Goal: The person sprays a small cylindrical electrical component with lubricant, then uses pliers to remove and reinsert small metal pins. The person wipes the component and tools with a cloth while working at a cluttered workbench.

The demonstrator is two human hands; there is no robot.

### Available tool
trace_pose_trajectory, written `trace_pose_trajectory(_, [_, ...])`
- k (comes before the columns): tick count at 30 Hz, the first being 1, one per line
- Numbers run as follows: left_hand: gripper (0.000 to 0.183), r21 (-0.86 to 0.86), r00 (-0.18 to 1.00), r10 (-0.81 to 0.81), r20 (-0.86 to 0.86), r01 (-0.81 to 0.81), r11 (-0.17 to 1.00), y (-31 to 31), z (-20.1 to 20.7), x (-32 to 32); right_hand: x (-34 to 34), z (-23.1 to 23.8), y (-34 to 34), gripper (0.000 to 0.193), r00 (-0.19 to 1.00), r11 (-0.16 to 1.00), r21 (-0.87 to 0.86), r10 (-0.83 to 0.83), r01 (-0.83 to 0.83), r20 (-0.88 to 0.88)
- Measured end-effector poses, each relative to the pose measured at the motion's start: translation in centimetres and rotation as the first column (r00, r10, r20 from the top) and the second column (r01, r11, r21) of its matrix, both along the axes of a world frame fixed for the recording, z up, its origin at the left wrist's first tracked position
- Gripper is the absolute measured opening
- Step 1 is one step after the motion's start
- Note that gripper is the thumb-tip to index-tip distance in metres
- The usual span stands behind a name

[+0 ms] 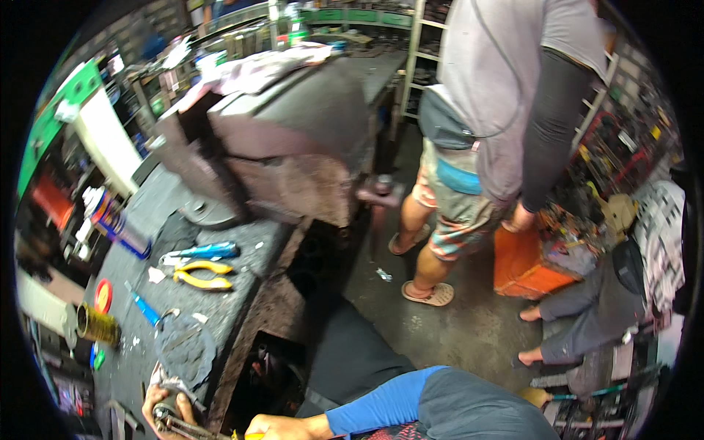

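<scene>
At the lower left, by the bench edge, my left hand (pixel 155 405) is closed around a small round metal part (pixel 170 405). My right hand (pixel 284 426) is closed at the lower edge on a yellow-handled tool (pixel 254 436), mostly cut off by the frame. Slim metal jaws or rods (pixel 183 427) reach between the two hands; which piece they belong to is unclear. Just beyond my left hand lies a round dark grey pad (pixel 187 356). Farther up the bench are yellow-handled pliers (pixel 202 276), a blue-handled tool (pixel 209 251) and a blue screwdriver (pixel 147 312).
A large bench vise (pixel 286 139) stands on the bench (pixel 257 257). A spray can (pixel 117 224), an open tin (pixel 97 325) and a red roll (pixel 103 295) stand left. One person (pixel 484 110) grips an orange bin (pixel 524 260); another person (pixel 623 286) is at right.
</scene>
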State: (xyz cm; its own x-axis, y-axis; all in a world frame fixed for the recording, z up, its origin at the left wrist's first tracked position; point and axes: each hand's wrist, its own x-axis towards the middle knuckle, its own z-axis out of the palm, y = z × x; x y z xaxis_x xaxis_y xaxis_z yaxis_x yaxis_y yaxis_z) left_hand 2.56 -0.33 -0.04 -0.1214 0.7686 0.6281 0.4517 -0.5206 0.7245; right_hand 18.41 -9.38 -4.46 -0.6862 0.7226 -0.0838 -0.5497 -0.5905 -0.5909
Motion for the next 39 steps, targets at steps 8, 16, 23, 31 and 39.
trace_pose_trajectory(8, [0.035,0.233,0.926,-0.379,-0.003,0.369,0.9,4.0,-2.7,-3.1,2.2,1.2,1.5,0.026,0.997,0.998,-0.01,0.059,-0.059,0.052])
trace_pose_trajectory(16, [0.041,-0.012,0.991,-0.126,-0.035,0.126,0.992,1.3,-1.5,-2.3,4.6,1.4,4.1,0.029,0.974,0.973,0.057,0.224,-0.225,0.028])
trace_pose_trajectory(23, [0.045,-0.039,0.991,-0.131,-0.017,0.13,0.991,1.7,-1.8,-3.0,5.8,2.5,5.2,0.031,0.953,0.947,0.106,0.299,-0.303,0.057])
trace_pose_trajectory(31, [0.042,-0.079,0.982,0.051,-0.182,-0.066,0.995,0.8,0.1,-1.9,5.9,3.2,5.6,0.033,0.941,0.922,0.188,0.332,-0.338,0.067])
trace_pose_trajectory(39, [0.037,-0.065,0.931,0.093,-0.352,-0.124,0.99,3.3,-1.8,-3.7,5.4,4.6,5.1,0.029,0.963,0.974,0.225,-0.048,-0.014,0.265])
